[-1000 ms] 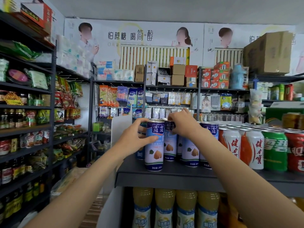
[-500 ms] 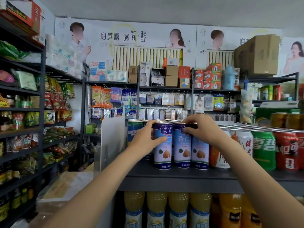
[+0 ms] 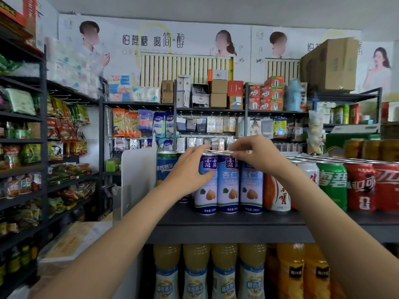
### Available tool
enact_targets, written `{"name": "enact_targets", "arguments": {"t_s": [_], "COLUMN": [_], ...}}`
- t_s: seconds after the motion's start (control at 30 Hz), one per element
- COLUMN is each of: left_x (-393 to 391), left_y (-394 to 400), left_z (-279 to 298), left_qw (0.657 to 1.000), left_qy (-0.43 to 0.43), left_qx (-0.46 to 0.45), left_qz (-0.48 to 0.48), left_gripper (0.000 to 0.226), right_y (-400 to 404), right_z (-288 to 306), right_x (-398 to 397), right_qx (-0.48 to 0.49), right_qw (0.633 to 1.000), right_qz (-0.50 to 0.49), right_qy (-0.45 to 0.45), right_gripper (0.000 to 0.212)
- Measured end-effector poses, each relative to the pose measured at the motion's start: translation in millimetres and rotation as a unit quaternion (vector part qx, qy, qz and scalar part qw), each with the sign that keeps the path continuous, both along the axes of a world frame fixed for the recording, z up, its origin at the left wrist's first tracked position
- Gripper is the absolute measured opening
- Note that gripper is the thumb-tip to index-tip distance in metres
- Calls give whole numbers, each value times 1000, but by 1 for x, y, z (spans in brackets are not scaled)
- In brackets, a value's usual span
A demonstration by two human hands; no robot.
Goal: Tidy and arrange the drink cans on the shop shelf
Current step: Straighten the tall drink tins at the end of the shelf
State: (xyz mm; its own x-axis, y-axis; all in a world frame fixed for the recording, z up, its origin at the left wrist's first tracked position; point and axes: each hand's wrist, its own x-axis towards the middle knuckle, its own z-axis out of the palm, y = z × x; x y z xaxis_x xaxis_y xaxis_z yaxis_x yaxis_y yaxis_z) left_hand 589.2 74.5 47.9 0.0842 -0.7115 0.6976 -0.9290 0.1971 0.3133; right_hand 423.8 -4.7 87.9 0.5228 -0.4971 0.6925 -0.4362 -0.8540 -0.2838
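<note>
Three tall blue-and-white cans stand upright in a row near the front edge of the dark shelf [image 3: 216,225], each touching the next: the left can [image 3: 206,190], the middle can [image 3: 228,186] and the right can [image 3: 251,190]. More cans of the same kind stand behind them, too hidden to count. The left hand [image 3: 190,171] grips the left can, thumb across its front and fingers curled over its top rim. The right hand [image 3: 257,155] reaches over the middle and right cans, its fingertips curled onto the middle can's rim; whether it truly pinches the rim I cannot tell. Toward the shelf's left end stands one darker blue can [image 3: 166,167], beside a white divider [image 3: 138,169]. To the right of the row follow one white-and-orange can [image 3: 278,190], one green can [image 3: 332,184] and two red cans [image 3: 360,186]. Below the shelf stand four pale yellow bottles [image 3: 195,270].
</note>
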Motion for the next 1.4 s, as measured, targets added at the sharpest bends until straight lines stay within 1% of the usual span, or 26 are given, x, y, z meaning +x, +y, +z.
{"name": "enact_targets", "arguments": {"t_s": [0.07,0.1,0.17,0.23,0.27,0.33,0.4,0.47,0.57,0.63,0.77,0.83,0.9,1.07,1.27,1.4], "left_x": [3,7,22,37,43,53,62,73,84,85,87,91,98,106,109,108], "left_y": [3,6,8,8,8,10,11,11,6,3,-2,-2,-1,8,9,6], "left_z": [7,10,17,20,20,20,20,17,9,2,-13,-14,-11,-9,-9,-11], "left_qw": [999,999,996,991,990,991,991,987,975,967,960,959,960,967,966,964], "left_qy": [17,28,10,-25,-28,-12,23,72,183,239,277,281,276,248,254,263], "left_qx": [-29,-45,-40,7,25,34,30,48,63,54,5,1,2,-3,5,8], "left_qz": [-5,8,74,130,136,129,127,133,105,70,37,32,37,65,51,43], "left_gripper": [53,48,43,40,39,41,44,48,53,57,65,65,64,64,65,67], "right_y": [-1,0,4,12,17,26,30,28,21,16,13,9,5,4,15,32], "right_z": [2,3,5,8,9,13,18,25,32,32,25,23,25,29,32,37], "right_x": [-7,-10,-9,2,11,32,56,79,109,124,140,142,143,148,135,125], "right_qx": [-23,-34,-51,-63,-66,-65,-60,-50,-35,-30,-35,-35,-31,-13,-7,-23], "right_qw": [999,998,998,998,998,995,992,988,980,978,975,977,979,980,984,980], "right_qz": [-19,-28,-24,1,16,38,42,19,-35,-58,-105,-116,-116,-114,-72,-41], "right_qy": [-27,-37,-39,-8,17,63,103,146,193,200,191,175,163,165,164,193], "right_gripper": [16,17,17,18,19,21,24,26,24,21,19,17,20,18,9,4]}}
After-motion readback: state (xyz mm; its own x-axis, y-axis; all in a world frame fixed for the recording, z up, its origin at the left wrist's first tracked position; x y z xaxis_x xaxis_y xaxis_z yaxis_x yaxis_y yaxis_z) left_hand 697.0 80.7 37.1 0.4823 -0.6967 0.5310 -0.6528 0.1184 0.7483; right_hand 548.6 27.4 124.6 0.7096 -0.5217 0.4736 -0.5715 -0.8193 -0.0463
